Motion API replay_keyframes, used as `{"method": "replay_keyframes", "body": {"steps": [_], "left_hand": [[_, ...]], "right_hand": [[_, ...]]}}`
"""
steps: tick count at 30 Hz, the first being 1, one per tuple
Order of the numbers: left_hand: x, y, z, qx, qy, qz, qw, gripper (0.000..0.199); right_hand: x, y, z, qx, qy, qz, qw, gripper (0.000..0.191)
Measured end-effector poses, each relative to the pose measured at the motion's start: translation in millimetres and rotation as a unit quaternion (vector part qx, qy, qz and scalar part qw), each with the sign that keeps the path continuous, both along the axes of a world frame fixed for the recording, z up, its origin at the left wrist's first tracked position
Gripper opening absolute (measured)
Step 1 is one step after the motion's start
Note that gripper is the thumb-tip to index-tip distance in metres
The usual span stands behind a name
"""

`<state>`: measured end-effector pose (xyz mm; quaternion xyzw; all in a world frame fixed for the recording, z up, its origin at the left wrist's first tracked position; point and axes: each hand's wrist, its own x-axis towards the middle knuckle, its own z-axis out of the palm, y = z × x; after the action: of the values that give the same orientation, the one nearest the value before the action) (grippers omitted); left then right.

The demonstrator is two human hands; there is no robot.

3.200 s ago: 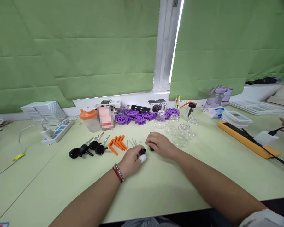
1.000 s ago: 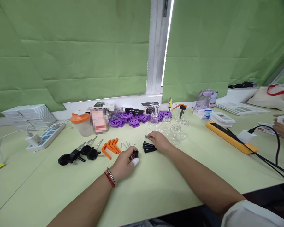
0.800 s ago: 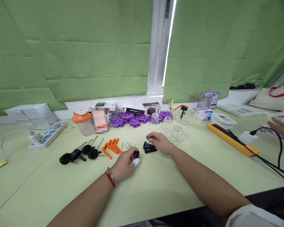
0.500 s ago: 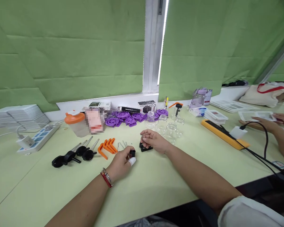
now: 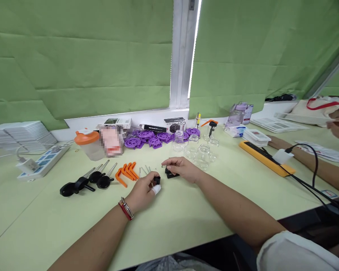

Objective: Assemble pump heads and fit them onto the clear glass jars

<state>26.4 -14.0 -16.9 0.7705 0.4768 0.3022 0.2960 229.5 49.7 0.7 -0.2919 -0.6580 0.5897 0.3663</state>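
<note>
My left hand, with white tape around its thumb, is closed on a small black plastic part. My right hand pinches a small ridged metal piece that looks like a spring, just above and right of that part. Under my right fingers lie more black plastic pieces, partly covered. Thin metal rods rest just beyond my left hand. To the left are several bent orange handles and several black round pieces with metal rods.
Clear glass jars and purple plastic discs stand farther back. An orange-lidded shaker is at back left, near a white power strip. A yellow power strip lies right, beside another person's arm.
My right hand has turned palm down and moved slightly left with the metal piece, closer to my left hand. The other person's hands have shifted, and the clear tray has moved back.
</note>
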Motion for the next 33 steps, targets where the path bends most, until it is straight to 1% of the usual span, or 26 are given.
{"method": "replay_keyframes", "body": {"steps": [2,5,7,12,14,17,19,22,25,27,30,33], "left_hand": [[0,0,-0.1,0.002,0.001,0.0,1.0,0.021],[0,0,-0.6,0.005,0.003,0.001,1.0,0.024],[-1,0,-1.2,0.009,0.003,0.001,1.0,0.026],[-1,0,-1.7,0.022,0.009,-0.007,1.0,0.023],[0,-1,-1.3,0.03,0.015,-0.011,0.999,0.02],[1,-1,-0.9,0.047,0.024,-0.019,0.998,0.013],[1,-1,-0.8,0.055,0.025,-0.02,0.998,0.007],[2,-1,-1.4,0.044,0.012,-0.023,0.999,0.005],[1,0,-3.0,0.022,-0.018,-0.023,0.999,0.007],[0,1,-4.4,0.01,-0.04,-0.019,0.999,0.009],[-1,3,-6.4,0.0,-0.069,-0.02,0.997,0.013],[-1,4,-6.9,-0.007,-0.097,-0.015,0.995,0.012]], "right_hand": [[-2,-4,2.1,0.037,-0.026,0.01,0.999,0.024],[-7,-10,5.2,0.076,-0.048,0.02,0.996,0.021],[-9,-13,6.7,0.096,-0.064,0.015,0.993,0.02],[-12,-16,6.4,0.18,-0.109,-0.007,0.978,0.017],[-14,-17,4.2,0.191,-0.112,-0.012,0.975,0.017],[-18,-18,-0.1,0.184,-0.093,-0.013,0.979,0.023],[-21,-20,-2.4,0.183,-0.082,-0.009,0.98,0.023],[-24,-22,-4.3,0.188,-0.085,-0.004,0.978,0.018],[-25,-24,-5.9,0.201,-0.088,-0.023,0.975,0.016],[-25,-27,-7.0,0.215,-0.1,-0.037,0.971,0.013],[-27,-31,-7.2,0.253,-0.143,-0.037,0.956,0.006],[-26,-34,-5.0,0.297,-0.18,-0.03,0.937,0.007]]}}
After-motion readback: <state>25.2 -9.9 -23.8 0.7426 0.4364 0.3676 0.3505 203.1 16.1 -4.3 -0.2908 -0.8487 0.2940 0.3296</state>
